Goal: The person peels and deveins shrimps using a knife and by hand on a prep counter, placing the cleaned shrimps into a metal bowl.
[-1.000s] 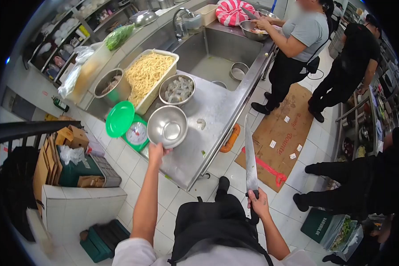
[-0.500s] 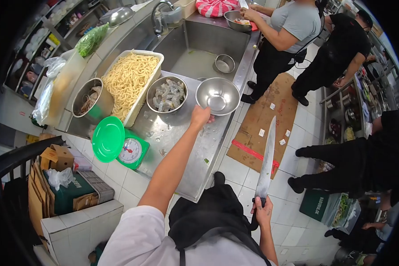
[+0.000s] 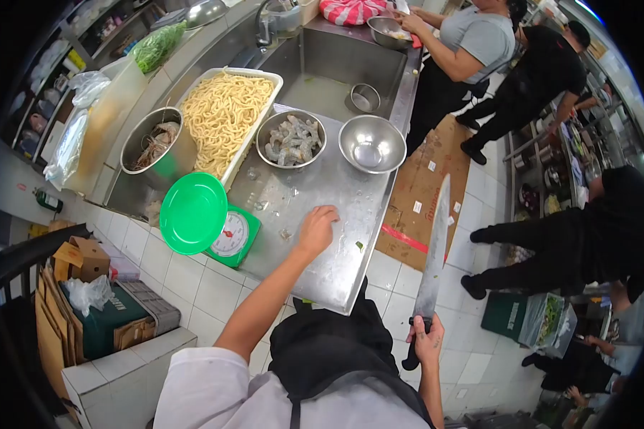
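Observation:
My right hand [image 3: 427, 339] is closed around the black handle of a long knife [image 3: 432, 264], its broad blade pointing up and away from me. My left hand [image 3: 318, 229], holding nothing, is low over the wet steel counter [image 3: 336, 275], its fingers loosely extended. Beyond it stand an empty steel bowl [image 3: 372, 145] and a steel bowl of peeled shrimp [image 3: 292, 140]. To its left is a green kitchen scale [image 3: 229, 236] with a round green pan [image 3: 192, 213]. Small scraps and water drops dot the counter near my fingers.
A white tub of thick noodles [image 3: 229, 114] and a steel pot with shrimp [image 3: 154, 146] stand at the left. Behind the counter is a sink [image 3: 336, 64] with a small bowl. Several people work at the right, beside cardboard [image 3: 429, 193] on the floor.
My left hand has let go of the empty bowl's rim and drawn back toward me over the counter. The bowl stays there; my right hand keeps the knife upright.

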The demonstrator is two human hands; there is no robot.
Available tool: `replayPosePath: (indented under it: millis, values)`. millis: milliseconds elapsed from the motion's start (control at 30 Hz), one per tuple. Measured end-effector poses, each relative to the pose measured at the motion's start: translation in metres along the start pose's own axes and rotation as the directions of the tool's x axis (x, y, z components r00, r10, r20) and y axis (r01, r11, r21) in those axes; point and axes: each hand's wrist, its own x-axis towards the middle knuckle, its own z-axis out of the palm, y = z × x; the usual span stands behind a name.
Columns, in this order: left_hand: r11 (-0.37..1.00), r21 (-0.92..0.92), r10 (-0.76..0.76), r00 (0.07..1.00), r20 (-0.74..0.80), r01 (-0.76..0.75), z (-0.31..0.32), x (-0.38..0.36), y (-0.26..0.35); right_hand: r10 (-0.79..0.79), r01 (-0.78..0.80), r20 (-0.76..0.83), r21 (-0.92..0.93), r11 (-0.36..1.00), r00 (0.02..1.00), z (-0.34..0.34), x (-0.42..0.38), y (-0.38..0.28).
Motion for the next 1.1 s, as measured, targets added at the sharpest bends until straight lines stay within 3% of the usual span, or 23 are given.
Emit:
replayPosePath:
  millis: [67, 100, 167, 300, 400, 500, 567, 667, 767, 833, 933, 1100]
  values:
    - [0.998, -0.061, -0.045, 0.985, -0.168, 0.035, -0.036, -0.025, 0.024, 0.014, -0.013, 0.008, -0.034, 0.999, 1.0, 0.009, -0.013, -0.003]
    - [0.997, -0.069, -0.043, 0.988, -0.145, 0.033, -0.045, -0.034, 0.027, 0.02, -0.017, 0.033, -0.072, 0.997, 0.999, 0.013, -0.02, -0.004]
    - [0.967, -0.172, -0.215, 0.964, -0.159, 0.188, -0.056, -0.045, 0.028, 0.047, -0.043, 0.05, -0.064, 0.997, 0.998, 0.018, -0.028, -0.007]
    - [0.992, -0.075, -0.114, 0.985, -0.129, 0.105, -0.054, -0.041, 0.018, 0.117, -0.102, 0.167, -0.1, 0.99, 0.979, 0.031, -0.028, -0.01]
    - [0.999, 0.039, 0.012, 0.999, -0.03, -0.011, -0.047, -0.028, 0.013, 0.244, -0.178, 0.279, -0.242, 0.954, 0.929, 0.028, -0.014, -0.005]
    - [0.995, 0.094, -0.047, 0.999, 0.02, 0.045, -0.045, -0.029, 0.013, 0.264, -0.179, 0.338, -0.262, 0.948, 0.903, 0.021, -0.007, 0.002]
    - [0.977, -0.077, -0.202, 0.979, -0.011, 0.201, -0.043, -0.032, 0.014, 0.265, -0.187, 0.395, -0.227, 0.956, 0.88, 0.016, -0.002, 0.005]
    - [0.969, -0.122, -0.221, 0.974, -0.05, 0.214, -0.041, -0.035, 0.008, 0.265, -0.194, 0.47, -0.196, 0.961, 0.842, 0.012, -0.001, 0.022]
    - [0.948, -0.094, -0.304, 0.953, 0.009, 0.303, -0.051, -0.033, 0.019, 0.271, -0.217, 0.518, -0.162, 0.962, 0.812, 0.016, 0.004, 0.036]
    - [0.953, -0.074, -0.294, 0.956, -0.006, 0.293, -0.05, -0.032, 0.017, 0.234, -0.153, 0.546, -0.19, 0.97, 0.804, 0.019, 0.007, 0.036]
    - [0.911, -0.167, -0.386, 0.922, -0.035, 0.376, -0.049, -0.029, 0.011, 0.268, -0.196, 0.55, -0.186, 0.963, 0.791, 0.027, 0.009, 0.037]
    - [0.905, -0.144, -0.406, 0.914, -0.013, 0.4, -0.05, -0.026, 0.014, 0.278, -0.229, 0.564, -0.158, 0.961, 0.778, 0.036, 0.013, 0.042]
